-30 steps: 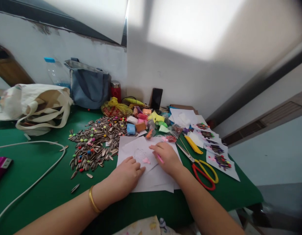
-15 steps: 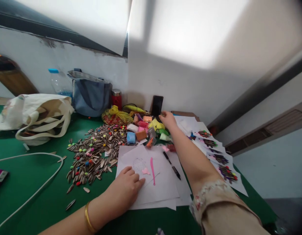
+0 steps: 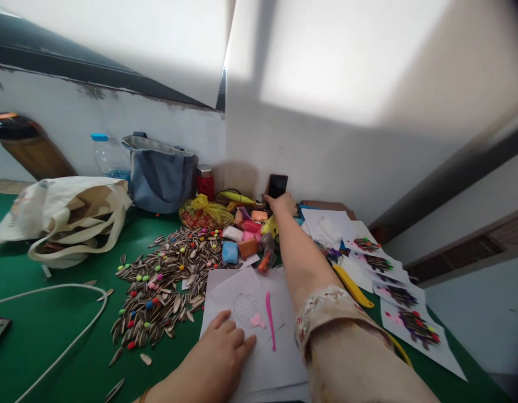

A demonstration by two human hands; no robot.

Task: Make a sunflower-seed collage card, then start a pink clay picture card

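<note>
My left hand (image 3: 224,350) lies palm down on sheets of white paper (image 3: 259,366), its fingers loosely apart and nothing held. By its fingertips are a dotted pencil outline (image 3: 245,305), a small pink clay piece (image 3: 257,321) and a pink plastic clay knife (image 3: 270,322). Stretched out to the back of the table, my right hand (image 3: 283,204) grips the lower part of a black phone (image 3: 278,184) that leans on the wall. Thumb and fingers are at the phone's two sides. Below that arm sit colored clay packets (image 3: 247,248), partly hidden by it.
Sunflower seeds (image 3: 170,280) mixed with colored pieces spread left of the paper. Behind them stand a blue bag (image 3: 162,176), a red flask (image 3: 205,183) and a white tote (image 3: 74,207). Decorated sheets (image 3: 418,330) and a yellow cutter (image 3: 353,285) lie right; a white cable (image 3: 74,336) curves left.
My right hand has moved from beside the phone onto its lower part. My left hand stays on the paper. The view has shifted, and the yellow cutter now shows by the right arm.
</note>
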